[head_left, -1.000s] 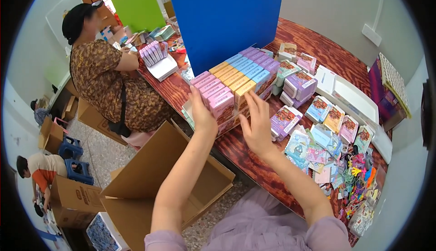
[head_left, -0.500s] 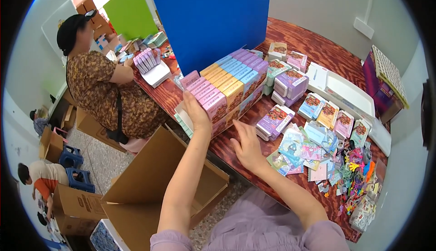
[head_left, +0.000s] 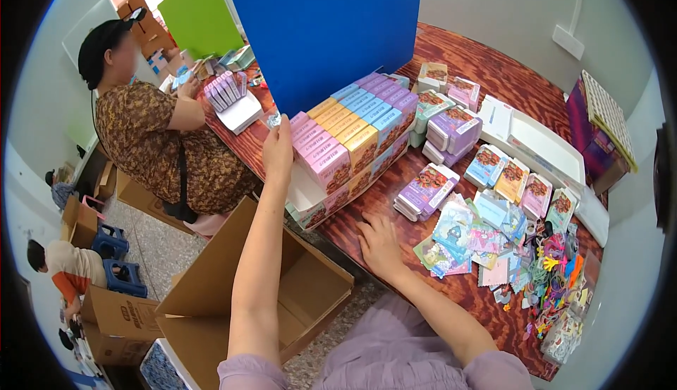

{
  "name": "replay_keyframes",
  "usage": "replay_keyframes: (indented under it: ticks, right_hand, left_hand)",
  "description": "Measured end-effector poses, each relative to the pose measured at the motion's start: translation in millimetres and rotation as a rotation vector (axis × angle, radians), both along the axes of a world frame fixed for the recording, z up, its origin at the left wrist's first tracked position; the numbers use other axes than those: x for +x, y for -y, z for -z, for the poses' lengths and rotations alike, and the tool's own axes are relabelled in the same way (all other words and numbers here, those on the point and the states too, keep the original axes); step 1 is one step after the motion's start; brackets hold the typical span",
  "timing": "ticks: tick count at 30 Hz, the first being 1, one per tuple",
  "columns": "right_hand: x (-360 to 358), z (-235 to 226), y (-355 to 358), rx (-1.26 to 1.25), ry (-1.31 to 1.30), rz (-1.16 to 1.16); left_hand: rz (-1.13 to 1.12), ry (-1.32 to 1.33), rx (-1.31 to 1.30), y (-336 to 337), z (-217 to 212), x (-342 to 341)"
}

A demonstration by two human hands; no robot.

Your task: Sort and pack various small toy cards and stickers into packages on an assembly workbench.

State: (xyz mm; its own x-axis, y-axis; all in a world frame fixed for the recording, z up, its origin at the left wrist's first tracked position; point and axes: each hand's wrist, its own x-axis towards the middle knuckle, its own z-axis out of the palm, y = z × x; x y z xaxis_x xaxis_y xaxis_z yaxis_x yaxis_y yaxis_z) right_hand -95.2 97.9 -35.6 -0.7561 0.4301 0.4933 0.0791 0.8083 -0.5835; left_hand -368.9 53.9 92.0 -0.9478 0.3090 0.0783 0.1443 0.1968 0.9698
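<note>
My left hand (head_left: 277,151) is at the left end of a stacked block of small boxes, its fingertips closed on a small clear packet (head_left: 273,118) with something shiny in it. The block has rows of pink boxes (head_left: 322,151), yellow boxes (head_left: 356,143), blue boxes (head_left: 377,116) and purple boxes (head_left: 402,101). It stands in a white tray (head_left: 302,196), whose left end shows bare. Palm down on the table edge, my right hand (head_left: 379,249) has its fingers apart and holds nothing. Beyond it lies a small pile of purple boxes (head_left: 427,191).
A blue panel (head_left: 324,30) stands behind the block. To the right are loose cards (head_left: 455,231), colourful trinkets (head_left: 557,270) and a white tray (head_left: 539,139). An open cardboard box (head_left: 282,298) sits below the table edge. A co-worker (head_left: 155,122) handles boxes at the left.
My left hand has left the pink boxes and moved left and away to the small clear packet. My right hand has drawn back slightly toward me from beside the block.
</note>
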Motion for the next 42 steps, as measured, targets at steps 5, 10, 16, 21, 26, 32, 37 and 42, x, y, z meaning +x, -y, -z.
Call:
replay_keyframes:
  ticks: [5, 10, 16, 21, 26, 32, 37, 42]
  right_hand:
    - [0.4, 6.7, -3.4, 0.048, 0.008, 0.032]
    - [-0.3, 0.3, 2.6, 0.025, -0.023, 0.015]
    - [2.1, 6.3, -1.3, -0.003, -0.043, 0.022]
    - [0.6, 5.1, -0.5, -0.043, -0.057, 0.005]
    - [1.0, 7.0, 0.2, -0.079, -0.074, 0.007]
    - [2.3, 3.8, 0.8, -0.077, -0.095, 0.002]
    - [1.2, 7.2, -1.2, -0.105, -0.107, 0.006]
    - [-0.4, 11.2, -2.4, -0.096, -0.113, 0.02]
  left_hand:
    - [0.114, 0.122, 0.217, -10.9, 17.2, 23.8]
    - [0.013, 0.177, 0.239, -17.1, 10.3, 18.4]
    - [-0.089, -0.038, 0.314, -23.8, 15.2, 34.8]
    - [0.052, -0.074, 0.508, -26.7, 23.9, 57.4]
    - [-0.008, -0.017, 0.646, -33.5, 19.2, 56.9]
    - [0.062, 0.248, 0.815, -33.2, 22.4, 71.0]
    - [0.063, 0.107, 0.792, -25.2, 20.7, 93.6]
    - [-0.094, -0.302, 0.25, -30.1, 15.6, 93.4]
